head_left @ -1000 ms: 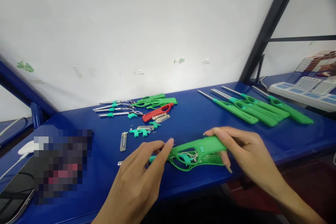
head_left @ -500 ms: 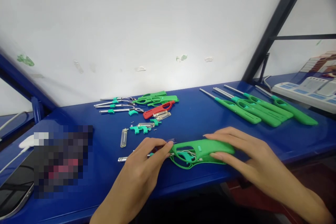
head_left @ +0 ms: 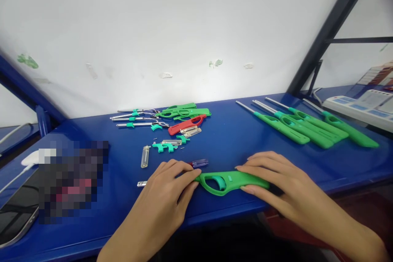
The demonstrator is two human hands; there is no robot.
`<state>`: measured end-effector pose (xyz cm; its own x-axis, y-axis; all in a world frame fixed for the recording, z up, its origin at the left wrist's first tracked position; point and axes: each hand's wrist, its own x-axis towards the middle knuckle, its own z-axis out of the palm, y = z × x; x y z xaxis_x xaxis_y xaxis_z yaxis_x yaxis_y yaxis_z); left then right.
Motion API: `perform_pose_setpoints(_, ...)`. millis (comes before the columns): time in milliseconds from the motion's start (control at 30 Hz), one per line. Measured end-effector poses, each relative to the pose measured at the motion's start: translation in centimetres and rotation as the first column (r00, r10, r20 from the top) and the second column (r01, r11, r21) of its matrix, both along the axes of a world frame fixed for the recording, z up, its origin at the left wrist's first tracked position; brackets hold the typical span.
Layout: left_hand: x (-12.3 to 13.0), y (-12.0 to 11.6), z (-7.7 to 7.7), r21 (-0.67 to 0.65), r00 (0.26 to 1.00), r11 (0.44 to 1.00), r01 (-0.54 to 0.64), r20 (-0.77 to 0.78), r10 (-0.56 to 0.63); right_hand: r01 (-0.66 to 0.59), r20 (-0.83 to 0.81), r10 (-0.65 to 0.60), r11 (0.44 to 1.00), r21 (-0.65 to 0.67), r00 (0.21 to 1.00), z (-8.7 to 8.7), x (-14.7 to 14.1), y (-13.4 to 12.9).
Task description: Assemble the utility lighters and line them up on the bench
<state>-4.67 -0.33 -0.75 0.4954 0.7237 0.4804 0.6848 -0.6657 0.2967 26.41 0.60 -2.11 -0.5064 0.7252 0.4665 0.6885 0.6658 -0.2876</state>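
Note:
A green long-nosed gas lighter [head_left: 236, 179] lies across the front of the blue table, its teal trigger [head_left: 220, 183] showing inside the finger loop. My left hand [head_left: 167, 192] pinches its neck, with fingers closed; the silver tube end [head_left: 142, 184] sticks out to the left of that hand. Around the handle's right end my right hand [head_left: 276, 182] is closed, thumb on the near side and fingers on the far side. Just beyond my left fingers lies a screwdriver with a clear purple handle [head_left: 200, 163], partly hidden.
Several finished-looking green lighters [head_left: 307, 129] lie at the right. At the back are metal tubes with wires [head_left: 138, 125], green shells [head_left: 184, 110], a red shell [head_left: 186, 125], teal triggers [head_left: 164, 147] and clear fuel tanks [head_left: 145, 156]. A phone [head_left: 18, 215] rests at left.
The green shell halves, gaping with wires showing before, now sit together around the trigger. The lighter has turned more upright toward me, and the screwdriver handle shows more. Both hands keep their hold.

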Motion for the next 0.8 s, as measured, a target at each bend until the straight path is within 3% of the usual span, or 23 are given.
perform_pose_setpoints(333,0.3,0.4,-0.4,-0.028,1.000,1.000,0.009,0.005,-0.009,0.032,-0.071,-0.035,0.998,-0.055,0.997,-0.1,-0.3,-0.1)
perform_pose_setpoints(633,0.7,0.1,-0.2,0.121,0.978,0.993,-0.003,-0.207,0.028,0.065,-0.084,-0.070,0.996,-0.066,0.994,-0.7,-0.7,-1.2)
perform_pose_setpoints(800,0.7,0.1,-0.2,0.136,0.976,0.991,-0.005,-0.215,0.035,0.077,-0.093,-0.083,0.995,-0.066,0.992,-0.9,-0.8,-1.4)
